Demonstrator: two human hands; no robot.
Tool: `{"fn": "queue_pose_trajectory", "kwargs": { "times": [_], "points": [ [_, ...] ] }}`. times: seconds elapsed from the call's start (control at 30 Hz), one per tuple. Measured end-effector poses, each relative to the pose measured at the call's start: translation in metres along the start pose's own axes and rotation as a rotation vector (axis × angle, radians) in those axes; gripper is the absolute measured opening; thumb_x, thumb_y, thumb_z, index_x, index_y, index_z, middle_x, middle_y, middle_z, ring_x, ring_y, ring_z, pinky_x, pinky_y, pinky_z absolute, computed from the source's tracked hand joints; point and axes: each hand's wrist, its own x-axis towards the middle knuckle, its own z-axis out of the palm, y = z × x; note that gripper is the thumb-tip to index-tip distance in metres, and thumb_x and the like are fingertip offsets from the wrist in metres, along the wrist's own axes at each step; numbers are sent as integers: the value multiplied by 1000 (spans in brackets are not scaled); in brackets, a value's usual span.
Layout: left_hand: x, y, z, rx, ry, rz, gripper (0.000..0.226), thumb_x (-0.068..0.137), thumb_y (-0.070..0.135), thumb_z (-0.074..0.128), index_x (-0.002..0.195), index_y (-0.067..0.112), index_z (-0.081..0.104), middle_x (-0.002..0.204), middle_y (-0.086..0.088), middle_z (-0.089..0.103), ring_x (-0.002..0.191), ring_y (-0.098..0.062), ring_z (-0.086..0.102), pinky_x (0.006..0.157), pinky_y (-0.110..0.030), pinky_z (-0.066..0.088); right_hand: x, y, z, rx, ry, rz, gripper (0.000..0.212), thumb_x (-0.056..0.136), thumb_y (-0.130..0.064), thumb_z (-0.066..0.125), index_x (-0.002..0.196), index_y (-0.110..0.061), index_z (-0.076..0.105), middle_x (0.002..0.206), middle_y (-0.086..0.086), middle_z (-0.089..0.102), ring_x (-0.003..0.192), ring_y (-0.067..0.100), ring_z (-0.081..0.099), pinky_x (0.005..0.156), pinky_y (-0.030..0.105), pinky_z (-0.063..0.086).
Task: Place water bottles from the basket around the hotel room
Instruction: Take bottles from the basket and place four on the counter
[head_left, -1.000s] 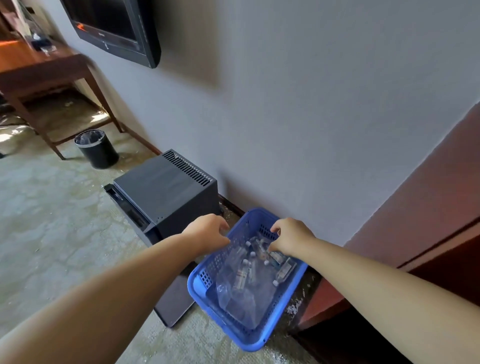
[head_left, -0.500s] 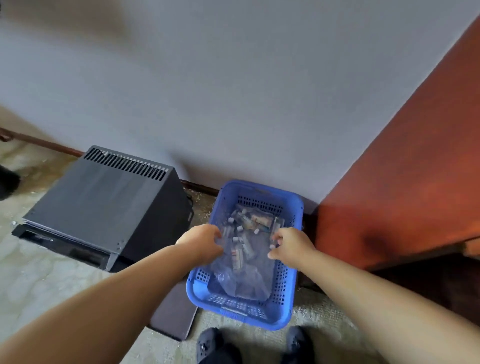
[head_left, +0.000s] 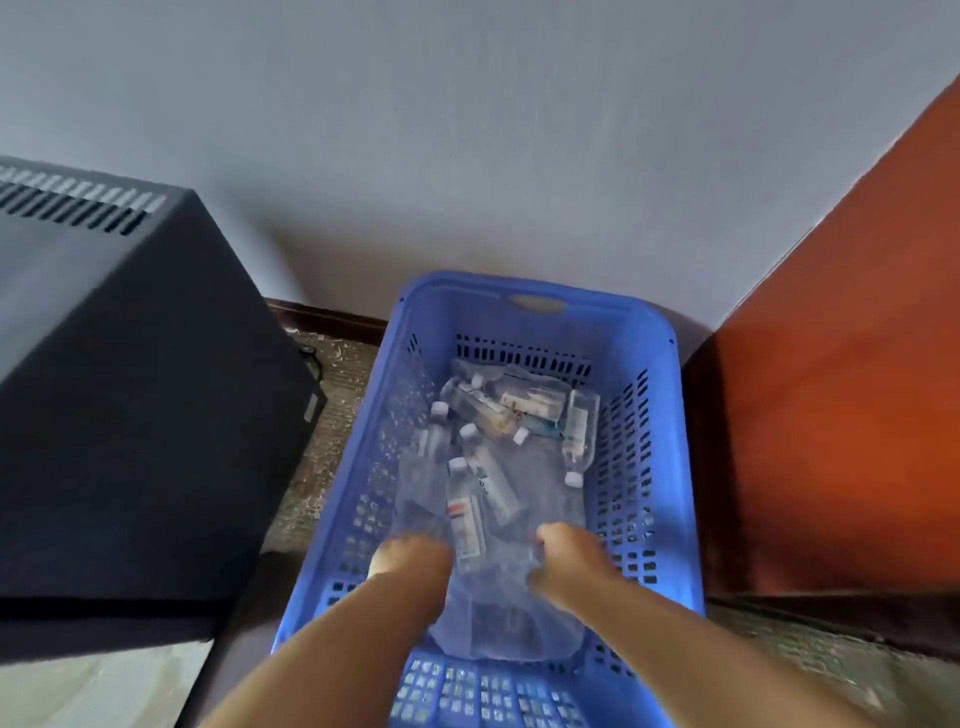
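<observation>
Looking down from head height into a blue perforated plastic basket (head_left: 647, 364) that fills the lower centre of the frame, standing on patterned carpet (head_left: 324, 447) against a pale grey wall (head_left: 467, 130). Inside lie several small clear plastic water bottles with white caps (head_left: 488, 480), tumbled on their sides at mixed angles, some partly wrapped in crumpled clear plastic film (head_left: 514, 618). One bottle near the centre carries a white label with a red band (head_left: 464, 517); its print is too blurred to read. Another bottle (head_left: 579, 428) lies along the right inner wall, cap pointing toward the bottom of the frame. Paler label panels show on bottles at the far end, also unreadable.

Two bare forearms enter from the bottom edge. Left hand (head_left: 410, 558) sits low in the basket at centre left, its fingers curled down into the film beside the red-banded bottle; whether they grip anything cannot be told. Right hand (head_left: 566, 561) is at centre right, fingers bent inward and pressed into the film; what they hold, if anything, cannot be told. Both hands are motion-blurred.

At the left of the frame stands a large dark grey box-shaped appliance with a slotted vent (head_left: 130, 389) along its top edge. At the right rises a reddish-brown wooden panel (head_left: 831, 389).
</observation>
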Motion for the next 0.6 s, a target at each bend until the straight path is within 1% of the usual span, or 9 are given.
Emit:
{"fn": "queue_pose_trajectory", "kwargs": {
  "times": [0.07,0.1,0.13,0.2,0.27,0.37,0.43,0.53,0.6],
  "points": [
    [60,2,33,-206,45,-41,34,87,11,53,121,12,56,128,-9,59,119,-27,56,95,-33,46,56,10,34,23,24,-11,33,83,-18,60,116,-16,57,106,5,62,101,25,61,69,27,47],
    [87,5,47,-353,71,-69,33,86,12,54,119,9,56,126,-10,60,117,-26,57,94,-32,47,82,16,48,40,43,-16,35,83,-20,61,117,-17,58,114,6,63,107,25,61,76,27,48],
    [112,7,61,-509,100,-102,33,85,14,57,117,8,57,123,-10,62,114,-26,59,93,-29,47,105,21,61,54,68,-19,35,82,-21,62,116,-17,59,117,6,63,108,24,61,80,26,48],
    [154,12,85,-759,122,-101,38,79,17,67,114,8,59,119,-8,65,109,-23,62,89,-25,47,143,31,81,72,123,-24,33,80,-23,61,112,-16,61,114,8,66,105,25,63,81,27,49],
    [186,19,105,-935,136,-58,50,69,19,76,116,12,60,114,-8,67,102,-21,65,86,-26,51,168,39,92,93,192,-31,35,79,-28,62,112,-15,60,114,9,65,105,26,62,82,29,49],
    [215,23,121,-1094,169,-99,47,61,20,81,104,13,66,93,-5,71,81,-19,67,71,-27,54,189,40,102,102,273,-36,47,75,-32,68,117,-15,57,117,10,61,108,28,60,84,31,49],
    [222,21,122,-1147,158,-136,43,59,18,82,99,13,67,80,-3,68,70,-18,64,65,-27,52,190,35,107,105,291,-12,48,75,-33,70,118,-15,55,116,10,60,107,28,60,83,32,50],
    [221,14,113,-1245,20,-217,40,59,11,83,93,8,62,83,-13,67,70,-28,68,59,-36,58,195,29,108,88,295,-46,45,78,-30,68,116,-13,53,114,11,58,106,30,57,84,34,50],
    [216,1,102,-1263,-77,-218,32,63,10,83,85,5,59,76,-16,67,57,-28,66,47,-33,56,205,24,102,84,324,-50,41,82,-29,63,117,-10,50,116,13,57,108,32,56,86,36,49]
  ]
}}
